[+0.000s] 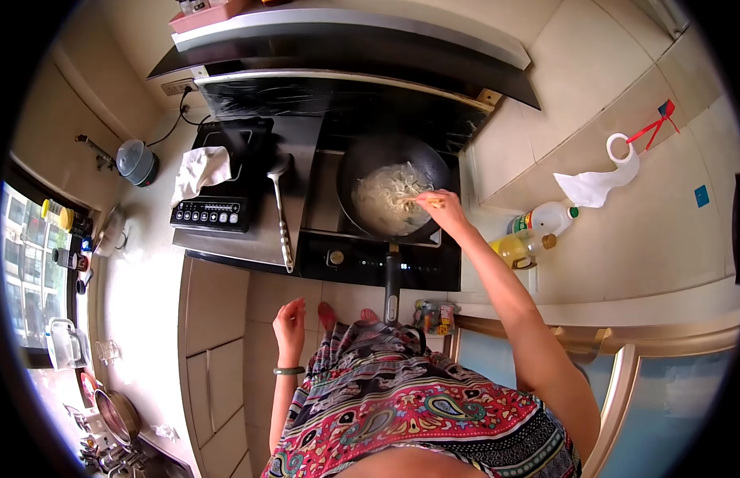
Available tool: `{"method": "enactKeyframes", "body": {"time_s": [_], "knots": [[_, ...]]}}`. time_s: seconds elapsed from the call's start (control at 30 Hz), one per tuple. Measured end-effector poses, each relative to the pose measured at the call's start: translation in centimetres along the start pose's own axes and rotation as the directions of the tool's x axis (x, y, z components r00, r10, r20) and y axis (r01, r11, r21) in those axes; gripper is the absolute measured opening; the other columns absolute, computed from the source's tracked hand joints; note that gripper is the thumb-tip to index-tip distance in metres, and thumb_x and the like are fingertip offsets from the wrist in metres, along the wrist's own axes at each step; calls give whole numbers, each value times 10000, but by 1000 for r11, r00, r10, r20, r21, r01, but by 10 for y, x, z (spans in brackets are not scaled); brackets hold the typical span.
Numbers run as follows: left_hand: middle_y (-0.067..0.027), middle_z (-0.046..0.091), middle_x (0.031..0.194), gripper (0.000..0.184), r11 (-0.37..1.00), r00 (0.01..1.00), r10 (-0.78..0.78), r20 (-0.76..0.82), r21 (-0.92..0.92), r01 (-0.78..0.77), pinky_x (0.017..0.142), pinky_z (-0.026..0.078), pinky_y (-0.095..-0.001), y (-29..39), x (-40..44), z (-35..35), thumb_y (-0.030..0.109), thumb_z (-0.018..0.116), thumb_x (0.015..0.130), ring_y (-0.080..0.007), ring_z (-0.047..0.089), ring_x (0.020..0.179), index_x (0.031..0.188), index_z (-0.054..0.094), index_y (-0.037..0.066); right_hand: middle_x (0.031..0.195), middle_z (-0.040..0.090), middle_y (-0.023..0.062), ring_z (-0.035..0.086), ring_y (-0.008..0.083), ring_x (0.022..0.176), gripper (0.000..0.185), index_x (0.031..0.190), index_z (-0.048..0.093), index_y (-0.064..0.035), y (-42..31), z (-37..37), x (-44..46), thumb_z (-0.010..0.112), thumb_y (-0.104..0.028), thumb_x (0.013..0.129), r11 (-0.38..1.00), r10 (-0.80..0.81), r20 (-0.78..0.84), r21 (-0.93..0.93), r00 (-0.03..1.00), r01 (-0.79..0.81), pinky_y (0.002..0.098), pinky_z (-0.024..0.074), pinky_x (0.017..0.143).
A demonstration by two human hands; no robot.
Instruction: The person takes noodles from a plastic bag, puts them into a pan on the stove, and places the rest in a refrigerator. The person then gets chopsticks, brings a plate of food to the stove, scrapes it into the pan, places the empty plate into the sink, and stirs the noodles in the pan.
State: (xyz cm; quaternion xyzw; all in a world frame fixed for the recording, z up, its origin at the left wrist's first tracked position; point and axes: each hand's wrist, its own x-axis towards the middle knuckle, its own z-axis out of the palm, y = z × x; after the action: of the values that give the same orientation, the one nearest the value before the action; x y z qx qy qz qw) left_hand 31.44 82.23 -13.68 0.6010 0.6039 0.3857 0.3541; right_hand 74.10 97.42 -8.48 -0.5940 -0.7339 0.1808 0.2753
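Observation:
Over a dark wok (pixel 355 163) on the stove, my right hand (pixel 441 205) is closed on what look like wooden chopsticks (pixel 418 200). Their tips reach into pale noodles (pixel 390 185) in cloudy, steaming liquid. The wok's long black handle (pixel 392 279) points toward my body, and no hand is on it. My left hand (pixel 289 323) hangs in the air in front of the counter, away from the wok. Its fingers are curled in, with nothing visible in them.
Left of the wok lie a metal ladle (pixel 280 207) and an induction cooker (pixel 210 213) with a white cloth (pixel 202 171) on it. Bottles, one of yellow oil (pixel 517 247), stand at right. A paper roll (pixel 621 150) hangs on the wall.

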Motion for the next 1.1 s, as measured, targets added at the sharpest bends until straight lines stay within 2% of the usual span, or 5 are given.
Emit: {"method": "enactKeyframes", "body": {"time_s": [0.07, 0.1, 0.3, 0.97, 1.1], "knots": [[-88, 690, 908, 197, 1000, 1000, 0, 2, -7, 0, 663, 525, -248, 1, 3, 4, 5, 568, 899, -144, 678, 773, 1068, 668, 12, 827, 709, 101, 639, 227, 750, 112, 898, 744, -127, -6, -9, -14, 695, -217, 851, 995, 61, -79, -77, 995, -68, 344, 539, 692], [-88, 690, 908, 197, 1000, 1000, -2, 0, -9, 2, 663, 525, -248, 1, 4, 5, 5, 568, 899, -144, 678, 773, 1068, 668, 12, 804, 699, 97, 616, 227, 721, 100, 901, 736, -127, -6, -10, -23, 704, -198, 838, 989, -128, -32, -81, 991, 125, 350, 521, 669], [-87, 689, 906, 191, 999, 1000, 22, 4, -43, -22, 646, 524, -248, 2, 1, 9, 9, 559, 907, -146, 673, 744, 1063, 669, 14, 734, 653, 123, 633, 274, 656, 108, 866, 687, -72, -20, -38, -53, 711, -173, 834, 989, 136, -280, 89, 950, -115, 358, 505, 608], [-70, 691, 904, 208, 997, 1000, -21, -18, -80, 19, 653, 523, -230, 9, -12, 4, 51, 565, 926, -117, 664, 755, 1102, 675, 32, 773, 699, 109, 680, 238, 692, 132, 864, 711, -47, -37, -66, -52, 711, -169, 814, 980, 178, 34, 83, 983, -180, 301, 520, 635], [-70, 694, 910, 214, 997, 1000, -5, -12, -71, 5, 655, 523, -233, 13, -18, 7, 52, 569, 923, -116, 664, 757, 1109, 674, 34, 756, 706, 115, 686, 187, 671, 168, 903, 723, -40, -25, -18, -34, 714, -189, 826, 965, 94, -82, 252, 992, -71, 273, 520, 632]]}}
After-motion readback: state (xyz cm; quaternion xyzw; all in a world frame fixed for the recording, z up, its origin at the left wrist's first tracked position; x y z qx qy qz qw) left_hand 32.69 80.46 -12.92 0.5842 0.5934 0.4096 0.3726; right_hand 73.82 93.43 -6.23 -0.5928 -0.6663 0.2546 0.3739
